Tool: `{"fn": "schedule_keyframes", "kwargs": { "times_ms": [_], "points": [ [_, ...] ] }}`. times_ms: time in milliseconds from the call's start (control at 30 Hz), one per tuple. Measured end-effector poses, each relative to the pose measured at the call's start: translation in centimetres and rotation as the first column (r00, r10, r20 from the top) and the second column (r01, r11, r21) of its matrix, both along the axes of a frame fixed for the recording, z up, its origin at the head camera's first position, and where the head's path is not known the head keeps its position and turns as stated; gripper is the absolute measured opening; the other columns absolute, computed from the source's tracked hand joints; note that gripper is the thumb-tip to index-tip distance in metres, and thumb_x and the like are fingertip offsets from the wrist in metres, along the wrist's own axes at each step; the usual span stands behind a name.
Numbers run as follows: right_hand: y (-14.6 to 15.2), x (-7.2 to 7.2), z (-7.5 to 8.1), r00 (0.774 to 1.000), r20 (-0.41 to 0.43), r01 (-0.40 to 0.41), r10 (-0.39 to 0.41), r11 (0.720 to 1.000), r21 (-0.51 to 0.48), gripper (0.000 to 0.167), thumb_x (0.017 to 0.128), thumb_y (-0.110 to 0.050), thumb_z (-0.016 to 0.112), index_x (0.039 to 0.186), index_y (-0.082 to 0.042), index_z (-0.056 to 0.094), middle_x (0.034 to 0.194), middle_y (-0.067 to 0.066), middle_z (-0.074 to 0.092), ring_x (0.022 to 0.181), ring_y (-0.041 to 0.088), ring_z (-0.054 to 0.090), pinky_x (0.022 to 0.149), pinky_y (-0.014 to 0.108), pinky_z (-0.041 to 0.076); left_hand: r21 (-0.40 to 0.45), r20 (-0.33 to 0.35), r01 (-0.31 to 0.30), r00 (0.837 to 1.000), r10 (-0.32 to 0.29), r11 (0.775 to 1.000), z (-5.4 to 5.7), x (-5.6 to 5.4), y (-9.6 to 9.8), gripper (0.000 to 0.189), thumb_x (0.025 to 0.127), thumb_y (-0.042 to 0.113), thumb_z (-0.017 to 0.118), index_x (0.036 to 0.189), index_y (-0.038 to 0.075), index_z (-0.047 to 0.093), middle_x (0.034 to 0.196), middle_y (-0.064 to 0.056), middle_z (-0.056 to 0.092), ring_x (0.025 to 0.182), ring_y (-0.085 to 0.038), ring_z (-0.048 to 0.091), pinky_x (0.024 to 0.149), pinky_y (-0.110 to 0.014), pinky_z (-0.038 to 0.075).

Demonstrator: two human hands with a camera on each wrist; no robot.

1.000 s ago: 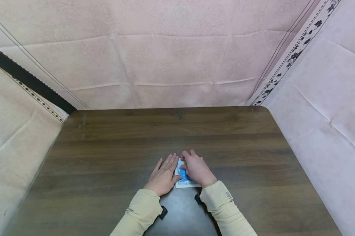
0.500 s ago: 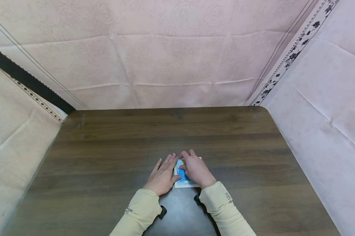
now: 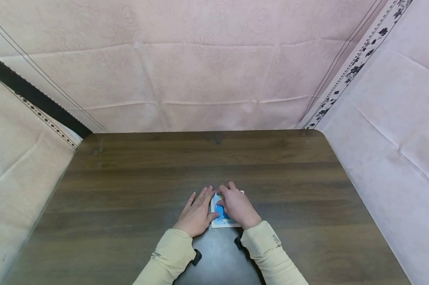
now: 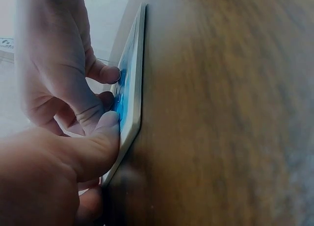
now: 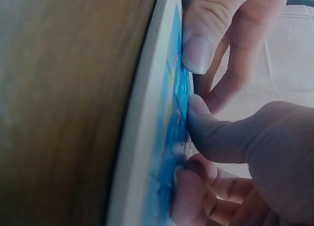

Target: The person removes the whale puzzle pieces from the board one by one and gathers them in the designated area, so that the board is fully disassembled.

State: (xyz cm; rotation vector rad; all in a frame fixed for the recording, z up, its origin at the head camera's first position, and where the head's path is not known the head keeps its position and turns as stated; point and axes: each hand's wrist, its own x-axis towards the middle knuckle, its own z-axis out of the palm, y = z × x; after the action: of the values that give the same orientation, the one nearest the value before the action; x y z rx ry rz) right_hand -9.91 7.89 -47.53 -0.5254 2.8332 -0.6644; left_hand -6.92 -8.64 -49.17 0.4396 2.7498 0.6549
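A thin flat board [image 3: 227,224] with a pale edge and a blue picture lies on the table; in the left wrist view its blue face [image 4: 125,96] shows beside the fingertips. My left hand [image 3: 196,215] rests at the board's left side, fingers straight, its thumb [image 5: 198,54] touching the blue face. Over the right part of the board my right hand [image 3: 239,206] has bent fingers. Its thumb [image 5: 201,113] and a finger [image 5: 189,191] touch the board's face, a little apart. Whether they pinch a small piece there, I cannot tell. The right hand hides much of the picture.
The brown wood-grain table [image 3: 146,170] reaches well beyond the hands on both sides and behind. Pale patterned cloth [image 3: 207,79] hangs at its far edge and along both sides. A dark grey patch [image 3: 218,257] lies between the forearms.
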Motion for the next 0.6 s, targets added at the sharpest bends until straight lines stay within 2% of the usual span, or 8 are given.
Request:
{"fn": "schedule_keyframes", "kwargs": {
  "times_ms": [600],
  "points": [
    [0.11,-0.03,0.00,1.000,0.004,0.005,-0.005,1.000,-0.009,0.018,0.094,-0.017,0.073,0.109,-0.009,0.066,0.104,0.009,0.057,0.073,0.017,0.059,0.078,0.039,0.059,0.001,0.004,-0.007,1.000,0.007,1.000,-0.07,-0.02,-0.01,0.078,0.097,0.043,0.065,0.158,0.008,0.031,0.166,-0.007,0.024,0.154,-0.023,0.016,0.124,-0.051,0.008]
  ]
}}
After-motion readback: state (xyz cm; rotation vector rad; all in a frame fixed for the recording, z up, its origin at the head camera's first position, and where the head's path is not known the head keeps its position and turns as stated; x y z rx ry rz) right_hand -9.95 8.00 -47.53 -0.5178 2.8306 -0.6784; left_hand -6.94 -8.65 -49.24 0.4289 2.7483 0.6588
